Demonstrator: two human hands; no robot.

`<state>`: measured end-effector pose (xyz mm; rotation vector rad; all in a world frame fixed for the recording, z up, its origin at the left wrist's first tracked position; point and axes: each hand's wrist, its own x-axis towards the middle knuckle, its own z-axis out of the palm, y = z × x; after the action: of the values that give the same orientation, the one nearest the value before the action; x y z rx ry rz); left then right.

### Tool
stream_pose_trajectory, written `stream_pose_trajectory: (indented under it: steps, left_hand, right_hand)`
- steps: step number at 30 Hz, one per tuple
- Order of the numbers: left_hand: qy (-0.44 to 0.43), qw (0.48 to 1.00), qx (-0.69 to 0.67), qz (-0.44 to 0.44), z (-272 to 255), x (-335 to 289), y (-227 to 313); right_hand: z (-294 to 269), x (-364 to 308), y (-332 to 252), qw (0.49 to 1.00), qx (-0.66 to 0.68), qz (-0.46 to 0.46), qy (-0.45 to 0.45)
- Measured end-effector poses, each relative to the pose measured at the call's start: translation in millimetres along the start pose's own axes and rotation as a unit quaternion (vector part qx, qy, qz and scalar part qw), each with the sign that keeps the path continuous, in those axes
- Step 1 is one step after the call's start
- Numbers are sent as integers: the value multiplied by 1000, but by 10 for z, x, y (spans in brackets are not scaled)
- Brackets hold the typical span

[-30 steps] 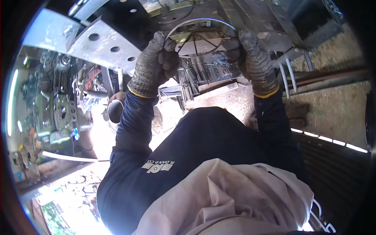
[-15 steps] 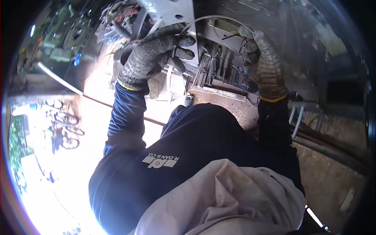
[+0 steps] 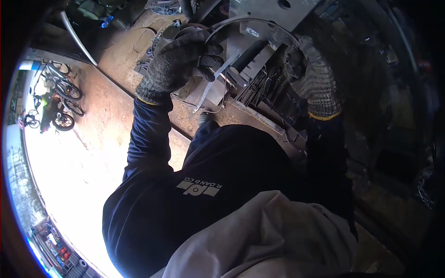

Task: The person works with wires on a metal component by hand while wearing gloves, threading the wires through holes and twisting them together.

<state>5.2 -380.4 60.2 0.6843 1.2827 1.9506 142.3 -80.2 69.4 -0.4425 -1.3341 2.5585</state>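
A thin, curved grey band [image 3: 252, 19] arches between my two raised hands, both in grey knitted gloves with yellow cuffs. My left hand [image 3: 178, 65] is closed around its left end, the fingers curled. At the other end, my right hand [image 3: 315, 76] grips it with bent fingers, partly in shadow. What kind of thing the band belongs to, I cannot make out. A pale, translucent strip [image 3: 211, 88] shows just below my left fingers; whether it joins the band is unclear. Beneath the arch lies a pile of thin metal rods [image 3: 259, 88].
A metal plate with a hole [image 3: 266, 8] lies at the far side, near a dark round bar [image 3: 250, 55]. Low metal edging [image 3: 259, 116] runs before the rods. Bicycles [image 3: 65, 88] stand outside at left, and a chain [image 3: 424, 190] is at the right.
My view has swung, so the rods and floor edging now run more diagonally and the bicycles sit higher. Both hands still hold the band, in nearly the same pose.
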Motion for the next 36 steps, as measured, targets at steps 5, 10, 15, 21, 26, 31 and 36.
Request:
stream_pose_trajectory:
  steps: [5,10,15,21,26,31,36]
  left_hand:
    - [11,976,197,87,-620,82,5]
    - [-31,996,-76,34,-1335,31,137]
    - [-124,987,-93,-42,-1919,-88,380]
    - [-100,993,7,-53,-2417,-230,243]
    - [15,945,320,69,-2905,-162,243]
    - [64,600,753,261,-3533,581,322]
    - [26,585,765,268,-4189,2206,0]
  right_hand:
    - [53,513,127,968,71,98,-219]
    - [675,774,553,1000,-14,12,-9]
    - [1168,1081,685,970,83,145,-175]
    - [1290,1155,1099,987,-10,140,-77]
    - [1069,993,1269,955,-296,-5,-24]
    - [1036,551,1284,973,-228,18,40]
    - [1300,200,1284,958,-231,51,162]
